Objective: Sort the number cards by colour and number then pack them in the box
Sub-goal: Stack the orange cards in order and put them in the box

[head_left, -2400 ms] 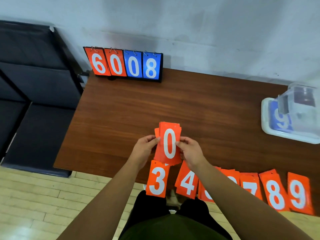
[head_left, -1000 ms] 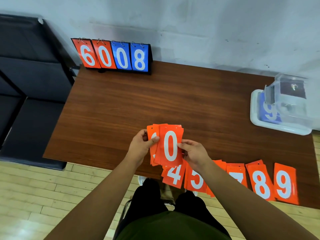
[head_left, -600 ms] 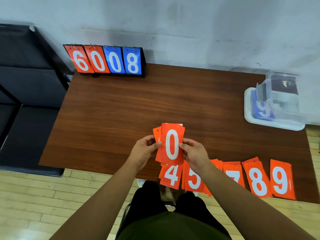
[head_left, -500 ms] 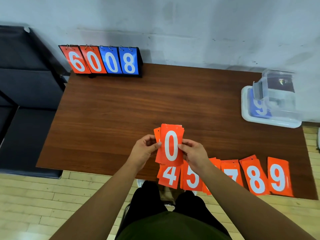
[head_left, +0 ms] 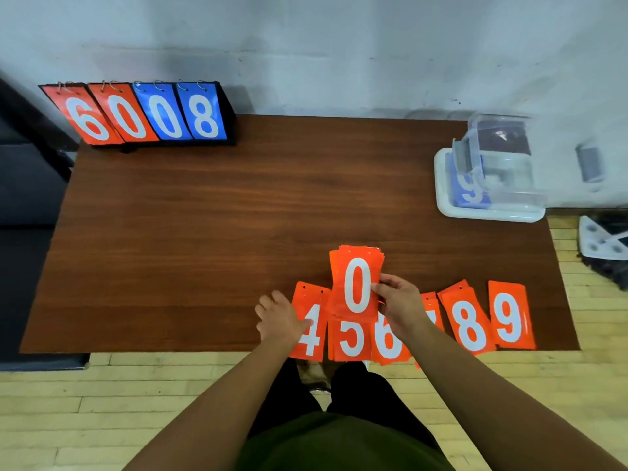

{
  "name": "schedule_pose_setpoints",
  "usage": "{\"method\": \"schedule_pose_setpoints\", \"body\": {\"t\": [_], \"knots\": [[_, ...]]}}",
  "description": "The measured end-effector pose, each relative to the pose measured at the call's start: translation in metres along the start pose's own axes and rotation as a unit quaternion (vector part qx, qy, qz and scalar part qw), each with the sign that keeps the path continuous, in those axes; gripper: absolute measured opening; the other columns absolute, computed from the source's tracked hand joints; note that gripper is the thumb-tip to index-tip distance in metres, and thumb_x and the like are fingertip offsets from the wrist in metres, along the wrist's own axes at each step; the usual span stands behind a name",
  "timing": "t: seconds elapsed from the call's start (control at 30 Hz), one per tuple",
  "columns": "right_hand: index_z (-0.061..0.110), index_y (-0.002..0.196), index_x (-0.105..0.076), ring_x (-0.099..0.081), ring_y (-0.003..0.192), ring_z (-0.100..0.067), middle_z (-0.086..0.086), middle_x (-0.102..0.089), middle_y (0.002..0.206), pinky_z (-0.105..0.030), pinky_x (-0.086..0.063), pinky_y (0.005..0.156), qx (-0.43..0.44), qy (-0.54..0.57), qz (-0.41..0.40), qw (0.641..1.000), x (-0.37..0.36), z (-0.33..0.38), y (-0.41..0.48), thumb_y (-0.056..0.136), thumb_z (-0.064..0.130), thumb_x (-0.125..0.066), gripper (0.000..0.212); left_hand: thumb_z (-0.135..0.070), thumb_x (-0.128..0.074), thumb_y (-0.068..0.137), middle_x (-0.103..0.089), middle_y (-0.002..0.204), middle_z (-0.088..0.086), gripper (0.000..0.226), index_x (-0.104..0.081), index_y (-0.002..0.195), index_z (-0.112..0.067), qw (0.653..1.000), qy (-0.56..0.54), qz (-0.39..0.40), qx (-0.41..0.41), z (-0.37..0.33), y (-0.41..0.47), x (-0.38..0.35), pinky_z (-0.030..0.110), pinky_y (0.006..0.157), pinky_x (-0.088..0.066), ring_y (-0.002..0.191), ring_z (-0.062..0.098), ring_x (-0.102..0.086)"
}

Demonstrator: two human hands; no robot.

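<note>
Near the table's [head_left: 238, 215] front edge, the right hand [head_left: 399, 305] pinches one orange stack [head_left: 356, 283] topped 0, just behind a row [head_left: 472, 321] of six orange piles, 4 to 9, whose bottoms overhang that edge. The left hand [head_left: 280, 319] lies at the 4 [head_left: 311, 338], thumb on it; whether it grips is unclear. Bare wood spreads left and behind. One clear box [head_left: 492, 175] holding a blue 9 sits far right, and one scoreboard [head_left: 142, 113] with four cards sits far left.
</note>
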State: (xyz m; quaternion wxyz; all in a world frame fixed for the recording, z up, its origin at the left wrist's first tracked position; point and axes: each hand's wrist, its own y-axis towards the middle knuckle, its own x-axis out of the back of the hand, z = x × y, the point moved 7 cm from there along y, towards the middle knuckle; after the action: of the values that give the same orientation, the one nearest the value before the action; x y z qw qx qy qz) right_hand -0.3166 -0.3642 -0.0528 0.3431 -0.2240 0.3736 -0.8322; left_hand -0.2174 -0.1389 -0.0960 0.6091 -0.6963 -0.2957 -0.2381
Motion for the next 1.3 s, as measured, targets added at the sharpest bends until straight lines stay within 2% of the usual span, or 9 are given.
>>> {"method": "schedule_pose_setpoints", "body": {"t": [0.13,0.3,0.47,0.6,0.73,0.87,0.97,1.13,1.3], "knots": [[0.018,0.106,-0.067,-0.072,0.088,-0.019,0.0,-0.073,0.099,-0.034,-0.06,0.071,-0.001,0.01,-0.004,1.0,0.009,-0.003,0.001,0.094,0.018,-0.063,0.012,-0.055,-0.076,0.075,-0.033,0.138,0.017,0.11,-0.013,0.147,0.0,0.995,0.083,-0.05,-0.023,-0.004,-0.005,-0.018,0.037,0.097,-0.049,0.126,0.03,-0.039],[0.02,0.109,-0.065,-0.071,0.088,-0.018,0.001,-0.072,0.102,-0.033,-0.059,0.07,-0.009,-0.011,-0.008,1.0,0.013,-0.008,0.003,0.093,0.022,-0.064,0.016,-0.041,-0.073,0.085,-0.044,0.135,0.014,0.079,-0.03,0.139,-0.003,0.995,0.038,-0.078,-0.047,0.001,-0.001,-0.019,0.033,0.101,-0.043,0.126,0.028,-0.043],[0.019,0.112,-0.065,-0.072,0.09,-0.02,0.0,-0.073,0.103,-0.035,-0.06,0.072,-0.013,-0.006,0.01,1.0,0.012,-0.008,0.003,0.093,0.023,-0.064,0.019,-0.022,-0.07,0.087,-0.052,0.117,0.015,0.03,-0.061,0.111,-0.006,0.986,-0.143,-0.065,-0.051,0.018,0.013,-0.012,0.032,0.098,-0.039,0.111,0.028,-0.051],[0.013,0.118,-0.066,-0.072,0.097,-0.024,-0.004,-0.074,0.107,-0.045,-0.058,0.087,-0.035,0.02,0.064,0.997,0.003,-0.008,0.003,0.092,0.02,-0.065,0.027,-0.021,-0.067,0.09,-0.068,0.106,0.008,0.01,-0.065,0.099,-0.017,0.909,-0.414,-0.045,-0.016,0.035,0.018,0.015,0.032,0.082,-0.051,0.09,0.019,-0.065],[0.01,0.121,-0.064,-0.071,0.1,-0.027,-0.006,-0.074,0.11,-0.05,-0.055,0.092,-0.056,0.06,0.121,0.989,-0.019,-0.003,-0.004,0.092,0.018,-0.065,0.03,-0.014,-0.072,0.087,-0.073,0.1,-0.001,0.018,-0.067,0.103,-0.02,0.864,-0.501,-0.019,-0.053,0.027,0.011,0.051,0.027,0.077,-0.054,0.091,0.014,-0.07],[0.013,0.114,-0.066,-0.072,0.099,-0.025,-0.006,-0.074,0.109,-0.049,-0.056,0.091,-0.051,0.07,0.148,0.985,-0.038,0.01,-0.012,0.092,0.019,-0.066,0.023,-0.023,-0.079,0.08,-0.076,0.104,0.004,0.033,-0.07,0.112,-0.017,0.838,-0.528,0.077,-0.109,-0.005,-0.003,0.068,0.039,0.083,-0.058,0.095,0.022,-0.074],[0.019,0.106,-0.068,-0.072,0.097,-0.022,-0.003,-0.074,0.107,-0.046,-0.057,0.089,-0.02,0.029,0.116,0.993,-0.04,0.018,-0.012,0.093,0.02,-0.064,0.013,-0.029,-0.081,0.074,-0.075,0.108,0.008,0.042,-0.069,0.113,-0.017,0.815,-0.553,0.12,-0.127,-0.024,-0.013,0.074,0.047,0.085,-0.058,0.098,0.026,-0.073],[0.021,0.111,-0.067,-0.069,0.101,-0.021,0.001,-0.071,0.11,-0.045,-0.057,0.089,0.03,-0.006,0.075,0.997,-0.036,0.025,-0.014,0.092,0.026,-0.064,0.02,-0.034,-0.079,0.076,-0.073,0.114,0.001,0.049,-0.06,0.121,-0.023,0.822,-0.532,0.134,-0.152,-0.044,-0.021,0.078,0.041,0.083,-0.059,0.103,0.02,-0.071],[0.02,0.118,-0.065,-0.068,0.1,-0.019,0.002,-0.07,0.112,-0.042,-0.058,0.087,0.036,0.008,0.039,0.999,-0.022,0.021,-0.015,0.092,0.026,-0.064,0.026,-0.027,-0.07,0.088,-0.073,0.113,0.003,0.034,-0.064,0.121,-0.019,0.812,-0.537,0.155,-0.168,-0.06,-0.029,0.072,0.039,0.085,-0.058,0.104,0.021,-0.071]]}}
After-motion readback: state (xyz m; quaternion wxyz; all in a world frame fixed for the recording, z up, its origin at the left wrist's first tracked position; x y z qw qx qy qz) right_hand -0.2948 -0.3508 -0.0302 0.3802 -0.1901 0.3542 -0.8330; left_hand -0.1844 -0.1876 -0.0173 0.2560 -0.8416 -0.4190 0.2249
